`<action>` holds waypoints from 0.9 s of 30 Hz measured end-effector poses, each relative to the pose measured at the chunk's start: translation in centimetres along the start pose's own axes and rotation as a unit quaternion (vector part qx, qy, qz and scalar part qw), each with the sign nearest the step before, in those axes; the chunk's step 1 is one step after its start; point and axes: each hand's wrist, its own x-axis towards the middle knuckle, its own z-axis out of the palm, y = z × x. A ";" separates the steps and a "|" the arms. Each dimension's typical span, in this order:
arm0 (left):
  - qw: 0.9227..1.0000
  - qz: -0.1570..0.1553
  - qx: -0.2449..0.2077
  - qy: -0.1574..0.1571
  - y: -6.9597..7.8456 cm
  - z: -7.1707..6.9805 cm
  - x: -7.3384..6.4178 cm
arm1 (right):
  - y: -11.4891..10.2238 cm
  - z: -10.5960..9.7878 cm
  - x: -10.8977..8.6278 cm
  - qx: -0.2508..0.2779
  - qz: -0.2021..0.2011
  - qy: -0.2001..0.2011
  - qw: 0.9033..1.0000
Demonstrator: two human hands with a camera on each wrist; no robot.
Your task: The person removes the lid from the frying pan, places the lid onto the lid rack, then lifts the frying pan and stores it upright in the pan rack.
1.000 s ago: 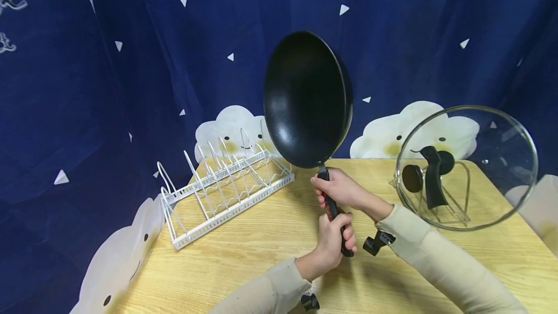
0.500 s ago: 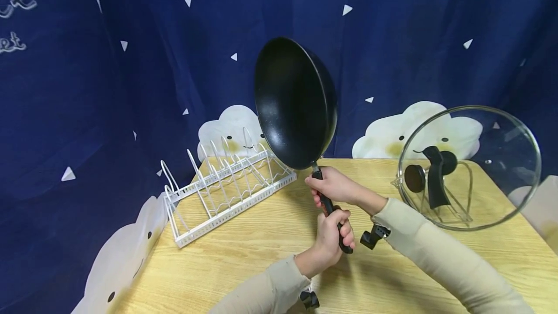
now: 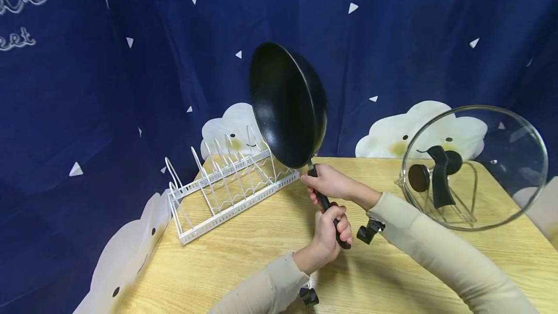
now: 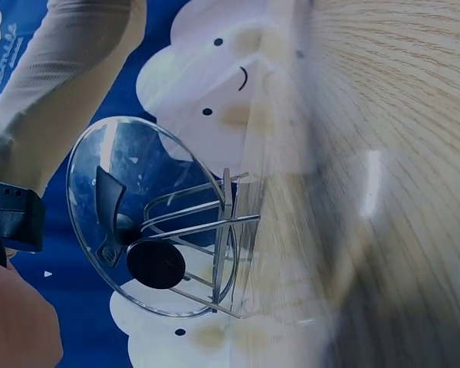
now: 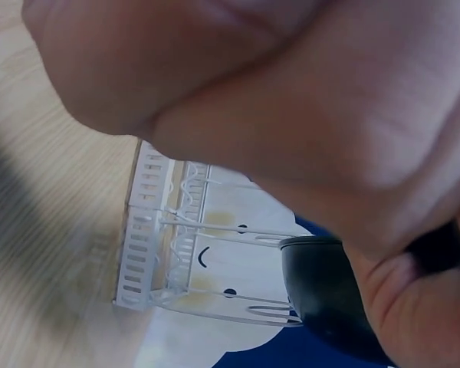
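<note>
A deep black wok (image 3: 283, 105) is held up above the table in the head view, its bowl tilted on edge with the hollow side facing left. My right hand (image 3: 329, 183) grips the black handle near the bowl, and my left hand (image 3: 328, 229) holds it lower, close to the end. Behind and left of the bowl stands a white wire rack (image 3: 235, 202) with several upright loops. The bowl's lower left edge overlaps the rack's right end in this view; contact cannot be told. In the right wrist view the wok (image 5: 326, 287) shows beyond my fingers.
A large glass lid (image 3: 475, 197) with a black handle leans upright in a metal wire stand (image 3: 471, 188) on the right of the wooden table (image 3: 244, 260). A dark blue curtain (image 3: 392, 52) hangs behind and to the left.
The wok has swung left and slightly down toward the rack, its bowl turning further side-on. Both hands have kept their hold on the handle and shifted slightly left; the view has turned slightly left.
</note>
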 end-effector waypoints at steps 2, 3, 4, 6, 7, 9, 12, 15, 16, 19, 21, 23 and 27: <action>1.000 0.002 -0.003 -0.002 0.1 -0.1 0.0 | -0.2 0.1 0.2 -0.003 0.004 -0.003 1.000; 1.000 0.001 -0.005 -0.003 0.1 -0.2 0.0 | -0.3 0.2 0.2 -0.003 0.008 -0.004 1.000; 1.000 -0.001 -0.007 -0.004 0.1 -0.2 0.0 | -0.3 0.2 0.3 -0.005 0.011 -0.006 1.000; 1.000 -0.004 -0.011 -0.004 0.2 -0.3 -0.1 | -0.4 0.4 0.4 -0.006 0.016 -0.010 1.000; 1.000 -0.005 -0.013 -0.004 0.2 -0.3 -0.1 | -0.4 0.5 0.5 -0.007 0.018 -0.012 1.000; 1.000 -0.006 -0.018 -0.002 0.4 -0.4 -0.2 | -0.5 0.7 0.6 -0.008 0.020 -0.012 1.000; 1.000 -0.006 -0.022 -0.001 0.7 -0.5 -0.3 | -0.8 0.9 0.9 -0.007 0.017 -0.013 1.000; 1.000 -0.010 -0.026 0.001 0.9 -0.5 -0.4 | -1.0 1.1 1.2 -0.006 0.021 -0.018 1.000; 1.000 -0.013 -0.028 0.003 1.0 -0.5 -0.4 | -1.1 1.1 1.2 -0.009 0.022 -0.019 1.000; 0.999 -0.015 -0.036 0.011 1.1 -0.5 -0.4 | -1.2 1.2 1.5 -0.016 0.025 -0.024 0.999; 0.999 -0.014 -0.039 0.018 1.1 -0.5 -0.3 | -1.2 1.2 1.6 -0.021 0.026 -0.026 0.999; 0.999 -0.014 -0.040 0.024 1.0 -0.5 -0.3 | -1.2 1.2 1.7 -0.022 0.029 -0.027 0.999; 0.998 -0.024 -0.042 0.035 0.9 -0.6 -0.3 | -1.0 1.4 1.8 -0.021 0.036 -0.035 0.999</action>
